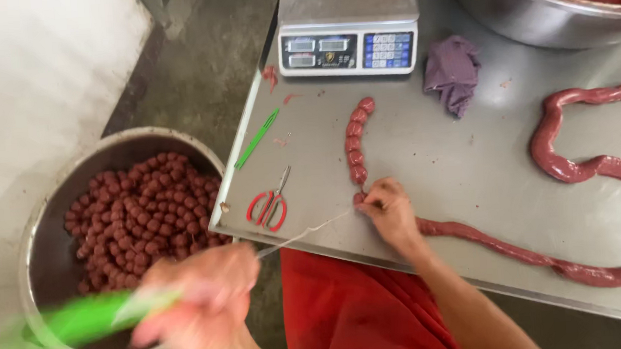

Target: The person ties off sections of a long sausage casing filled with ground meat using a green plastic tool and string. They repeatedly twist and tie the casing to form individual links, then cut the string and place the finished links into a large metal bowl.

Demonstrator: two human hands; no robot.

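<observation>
1. Sausage (520, 254), long and dark red, lies along the near edge of the steel table (469, 156); its tied end runs up as a short chain of links (356, 141) toward the scale (347, 26)
2. The right hand (388, 209) rests on the table where the links meet the untied length, fingers pinched tight on the sausage at that joint
3. A thin pale string (304, 233) runs taut from the pinch, off the table edge, to the left hand (199, 299)
4. The left hand is off the table, over the floor beside the bowl (38, 237), blurred; fingers are curled around the string and a green strip (80, 322), which streaks out to the left
5. The bowl stands on the floor, touching the table corner, heaped with small round red balls (142, 215)
6. Red-handled scissors (269, 203) lie on the table just left of the string, blades pointing away; a green needle-like stick (257, 138) lies beyond them near the edge
7. A crumpled purple cloth (452, 70) sits right of the scale; a second coil of sausage (579, 156) loops at far right; a big steel basin (532, 13) of red mince stands at the top corner
8. Red cloth (356, 310) covers the person's lap below the table edge
</observation>
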